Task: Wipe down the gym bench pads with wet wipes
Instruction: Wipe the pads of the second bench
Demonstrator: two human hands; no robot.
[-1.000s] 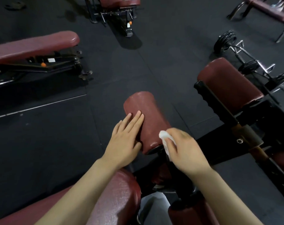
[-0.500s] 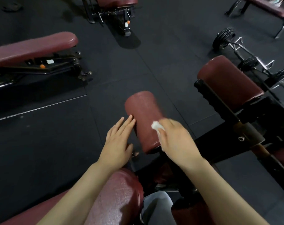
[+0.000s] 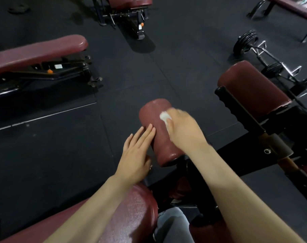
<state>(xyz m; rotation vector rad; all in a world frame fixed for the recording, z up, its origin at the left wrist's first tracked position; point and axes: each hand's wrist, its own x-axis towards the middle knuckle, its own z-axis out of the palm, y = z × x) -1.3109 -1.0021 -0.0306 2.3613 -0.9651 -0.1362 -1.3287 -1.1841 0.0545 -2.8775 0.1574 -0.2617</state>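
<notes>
A dark red cylindrical roller pad (image 3: 153,113) juts out in front of me at the centre. My right hand (image 3: 183,130) holds a bunched white wet wipe (image 3: 164,116) against the pad's upper right side; the hand is blurred. My left hand (image 3: 137,155) lies with straight fingers flat against the pad's left side. A second, larger red roller pad (image 3: 251,86) sits to the right on the same black frame. The red seat pad (image 3: 131,213) is under my left forearm at the bottom.
Black frame bars (image 3: 251,120) run diagonally at the right. A barbell with plates (image 3: 245,42) lies on the floor at the upper right. Another red bench (image 3: 38,51) stands at the left, further benches at the top. Dark rubber floor surrounds everything.
My right hand has slid the wipe from the pad's near end up along it towards the far end. My left hand stayed on the pad's left side, shifting slightly.
</notes>
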